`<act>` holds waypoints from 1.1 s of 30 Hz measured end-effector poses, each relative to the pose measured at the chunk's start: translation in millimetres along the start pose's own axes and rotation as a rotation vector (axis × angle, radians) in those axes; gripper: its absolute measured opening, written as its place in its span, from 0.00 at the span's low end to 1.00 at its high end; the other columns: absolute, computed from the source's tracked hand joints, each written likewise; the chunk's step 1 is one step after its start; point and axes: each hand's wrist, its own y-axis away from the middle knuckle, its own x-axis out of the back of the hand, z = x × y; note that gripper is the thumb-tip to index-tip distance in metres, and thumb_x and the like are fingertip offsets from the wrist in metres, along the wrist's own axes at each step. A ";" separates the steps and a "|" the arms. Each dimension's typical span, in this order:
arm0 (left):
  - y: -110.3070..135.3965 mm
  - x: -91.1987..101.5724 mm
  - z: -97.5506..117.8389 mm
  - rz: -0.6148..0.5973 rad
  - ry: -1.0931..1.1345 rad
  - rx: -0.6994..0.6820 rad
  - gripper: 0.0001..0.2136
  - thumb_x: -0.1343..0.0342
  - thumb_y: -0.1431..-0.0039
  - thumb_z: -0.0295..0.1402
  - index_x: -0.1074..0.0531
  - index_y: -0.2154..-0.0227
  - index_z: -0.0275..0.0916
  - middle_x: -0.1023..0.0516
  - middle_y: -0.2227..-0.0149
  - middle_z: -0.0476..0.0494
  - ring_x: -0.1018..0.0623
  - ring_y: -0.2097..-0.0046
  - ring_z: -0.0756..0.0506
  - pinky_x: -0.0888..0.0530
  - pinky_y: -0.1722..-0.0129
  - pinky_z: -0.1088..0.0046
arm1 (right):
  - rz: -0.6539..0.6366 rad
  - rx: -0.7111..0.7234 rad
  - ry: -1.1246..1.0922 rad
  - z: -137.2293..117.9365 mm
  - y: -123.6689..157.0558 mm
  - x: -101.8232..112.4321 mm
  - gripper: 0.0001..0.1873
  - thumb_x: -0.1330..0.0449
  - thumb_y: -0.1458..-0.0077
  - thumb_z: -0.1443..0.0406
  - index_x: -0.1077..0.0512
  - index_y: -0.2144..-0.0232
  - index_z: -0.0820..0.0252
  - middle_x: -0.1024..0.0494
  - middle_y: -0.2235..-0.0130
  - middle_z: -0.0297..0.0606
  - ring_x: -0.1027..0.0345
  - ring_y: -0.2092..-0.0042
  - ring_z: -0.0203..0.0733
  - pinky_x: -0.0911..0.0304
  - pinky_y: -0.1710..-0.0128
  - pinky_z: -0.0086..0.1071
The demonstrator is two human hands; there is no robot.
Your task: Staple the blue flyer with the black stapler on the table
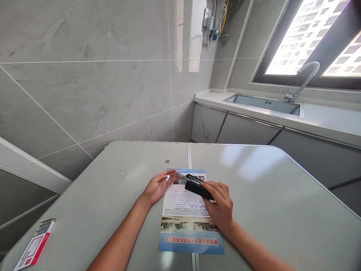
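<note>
My right hand (221, 203) is closed around a black stapler (194, 186), whose narrow metal end points left. The stapler is above the upper part of a printed leaflet (191, 237). The leaflet lies flat on the table, with a blue band, a building picture and text that reads upside down from here. At the stapler's metal tip is my left hand (158, 186), its fingers stretched out and parted from the thumb. Whether the fingertips touch the metal I cannot make out. Just beyond the leaflet lie short strips of staples (167, 161).
Several loose staples (123, 174) are scattered on the left of the pale table (267, 207). A red and white packet (35, 244) lies at the table's front left edge. Behind stand a tiled wall (98, 90) and a counter with a sink (262, 103) and faucet (308, 75).
</note>
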 end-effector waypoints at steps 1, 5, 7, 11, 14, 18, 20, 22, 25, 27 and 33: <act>-1.4 1.5 1.8 0.034 0.017 -0.037 0.15 0.44 0.35 0.24 0.25 0.46 0.29 0.22 0.43 0.31 0.23 0.40 0.42 0.33 0.32 0.66 | 0.001 -0.094 -0.022 -0.6 -2.2 -1.9 0.14 0.39 0.39 0.67 0.22 0.52 0.49 0.16 0.57 0.41 0.23 0.55 0.51 0.31 0.51 0.50; -2.0 1.4 9.1 0.103 -0.007 -0.170 0.17 0.42 0.33 0.27 0.27 0.43 0.31 0.23 0.41 0.32 0.24 0.39 0.43 0.28 0.36 0.71 | -0.208 -0.305 -0.102 2.5 -3.8 -8.2 0.13 0.32 0.46 0.60 0.22 0.57 0.51 0.16 0.59 0.40 0.24 0.57 0.52 0.28 0.56 0.46; 0.2 -0.8 9.9 0.125 -0.068 -0.178 0.18 0.39 0.34 0.30 0.28 0.43 0.34 0.21 0.44 0.33 0.19 0.44 0.44 0.23 0.43 0.73 | -0.315 -0.328 -0.107 5.4 -1.8 -9.7 0.13 0.31 0.49 0.61 0.21 0.59 0.52 0.16 0.61 0.39 0.25 0.58 0.52 0.29 0.58 0.45; 4.0 -2.1 4.5 0.136 -0.259 -0.157 0.21 0.30 0.42 0.38 0.23 0.49 0.34 0.15 0.55 0.34 0.14 0.61 0.45 0.18 0.61 0.74 | -0.450 -0.317 -0.132 8.3 -2.2 -7.9 0.12 0.31 0.51 0.64 0.22 0.62 0.52 0.17 0.63 0.36 0.25 0.60 0.49 0.31 0.59 0.41; 4.6 0.1 -1.0 0.104 -0.360 -0.194 0.19 0.27 0.47 0.41 0.20 0.59 0.32 0.15 0.66 0.36 0.16 0.70 0.44 0.20 0.69 0.72 | -0.538 -0.281 -0.157 9.8 -7.3 -3.6 0.12 0.32 0.53 0.66 0.25 0.63 0.53 0.19 0.64 0.32 0.27 0.62 0.45 0.33 0.59 0.37; 5.5 1.6 -3.7 0.046 -0.428 -0.255 0.13 0.26 0.49 0.38 0.18 0.66 0.34 0.18 0.76 0.43 0.19 0.75 0.47 0.20 0.67 0.70 | -0.659 -0.265 -0.171 16.4 -13.5 3.8 0.13 0.31 0.53 0.66 0.29 0.65 0.55 0.22 0.67 0.30 0.30 0.65 0.42 0.34 0.61 0.35; 6.7 -0.1 -4.1 0.025 -0.451 -0.252 0.13 0.25 0.52 0.37 0.18 0.68 0.34 0.19 0.76 0.44 0.21 0.77 0.49 0.22 0.72 0.72 | -0.684 -0.245 -0.193 19.9 -16.7 8.9 0.15 0.29 0.51 0.61 0.28 0.63 0.54 0.21 0.64 0.33 0.29 0.61 0.45 0.33 0.59 0.36; 8.1 -3.2 -5.0 0.021 -0.470 -0.243 0.13 0.23 0.55 0.37 0.17 0.70 0.34 0.19 0.76 0.45 0.24 0.79 0.50 0.26 0.77 0.75 | -0.650 -0.180 -0.240 19.7 -21.2 14.6 0.17 0.31 0.46 0.55 0.27 0.58 0.53 0.21 0.56 0.38 0.29 0.53 0.50 0.33 0.51 0.42; 9.7 -7.6 -8.3 0.026 -0.490 -0.238 0.14 0.22 0.58 0.37 0.17 0.72 0.34 0.21 0.77 0.45 0.26 0.80 0.51 0.29 0.80 0.76 | -0.577 -0.041 -0.258 6.9 -28.8 20.8 0.17 0.41 0.36 0.53 0.28 0.48 0.52 0.26 0.44 0.45 0.34 0.43 0.54 0.38 0.42 0.50; 10.2 -8.9 -10.9 0.005 -0.500 -0.231 0.14 0.22 0.58 0.38 0.17 0.72 0.34 0.23 0.79 0.46 0.27 0.81 0.52 0.30 0.80 0.77 | -0.582 0.031 -0.209 -8.4 -31.5 21.2 0.19 0.43 0.32 0.55 0.31 0.43 0.50 0.29 0.41 0.46 0.36 0.41 0.54 0.40 0.42 0.51; 12.1 -8.6 -15.3 -0.063 -0.573 -0.231 0.13 0.23 0.57 0.38 0.17 0.72 0.35 0.24 0.80 0.46 0.29 0.79 0.52 0.34 0.78 0.77 | -0.691 0.159 -0.136 -40.6 -27.5 12.8 0.23 0.43 0.32 0.61 0.35 0.37 0.47 0.27 0.40 0.42 0.35 0.41 0.53 0.39 0.41 0.52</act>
